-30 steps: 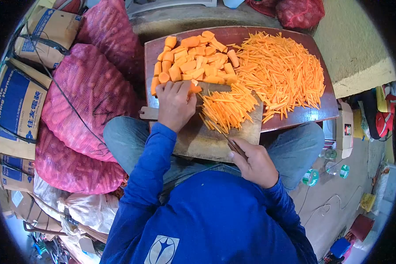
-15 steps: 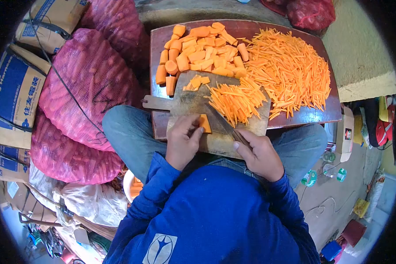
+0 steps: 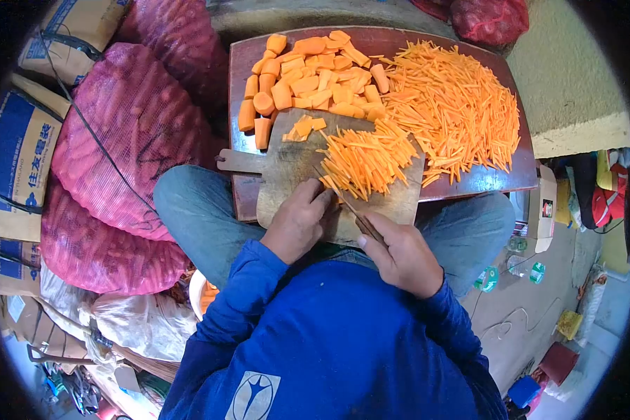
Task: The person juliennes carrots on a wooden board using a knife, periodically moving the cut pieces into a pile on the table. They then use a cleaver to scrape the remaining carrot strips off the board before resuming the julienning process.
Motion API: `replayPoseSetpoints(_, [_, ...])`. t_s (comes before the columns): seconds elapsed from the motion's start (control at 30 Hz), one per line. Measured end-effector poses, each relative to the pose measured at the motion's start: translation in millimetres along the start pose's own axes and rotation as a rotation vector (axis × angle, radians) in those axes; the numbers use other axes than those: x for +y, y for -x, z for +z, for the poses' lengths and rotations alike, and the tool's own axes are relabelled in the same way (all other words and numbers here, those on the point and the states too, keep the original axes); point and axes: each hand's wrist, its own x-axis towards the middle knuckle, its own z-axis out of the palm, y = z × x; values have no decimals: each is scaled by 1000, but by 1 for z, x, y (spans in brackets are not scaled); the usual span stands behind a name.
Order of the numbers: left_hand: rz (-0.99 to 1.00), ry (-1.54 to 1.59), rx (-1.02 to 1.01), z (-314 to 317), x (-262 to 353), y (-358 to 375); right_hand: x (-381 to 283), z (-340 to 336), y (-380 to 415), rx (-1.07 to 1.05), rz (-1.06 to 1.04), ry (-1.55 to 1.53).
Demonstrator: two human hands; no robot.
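Observation:
My right hand (image 3: pixel 402 257) grips a knife (image 3: pixel 350 204), its blade slanting up and left over the wooden cutting board (image 3: pixel 283 168). Beside the blade, the curled fingers of my left hand (image 3: pixel 299 220) press on a piece of carrot, mostly hidden beneath them; a bit of orange shows at the fingertips. A heap of carrot sticks (image 3: pixel 371 159) lies on the board just beyond the knife. A few thin carrot slices (image 3: pixel 303 129) rest near the board's far left edge.
The dark red table (image 3: pixel 239 66) bears peeled carrot chunks (image 3: pixel 322 73) at far left and a large pile of carrot strips (image 3: pixel 458 105) at right. Pink mesh sacks (image 3: pixel 129 133) and strapped cardboard boxes (image 3: pixel 21 147) crowd the left. Plastic bottles (image 3: pixel 488 278) stand on the right floor.
My left hand has moved right and closer to the carrot sticks, covering the orange piece that showed beside it. The knife has come up against the left fingertips. The view has shifted slightly.

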Motion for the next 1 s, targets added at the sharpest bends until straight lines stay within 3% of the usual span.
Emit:
replayPoseSetpoints(0.33, [22, -45, -105, 0, -7, 1, -10, 14, 10, 4, -4, 147])
replayPoseSetpoints(0.43, [108, -42, -10, 6, -13, 4, -5, 23, -18, -117, 81, 269])
replayPoseSetpoints(0.53, [136, -15, 52, 5, -13, 3, 1, 18, -31, -129, 91, 189])
replayPoseSetpoints(0.73, [93, 5, 47, 9, -19, 8, -10, 8, 2, -77, 17, 167])
replayPoseSetpoints(1.0, [154, -1, 85, 9, -18, 7, -6, 23, -26, -59, 7, 222])
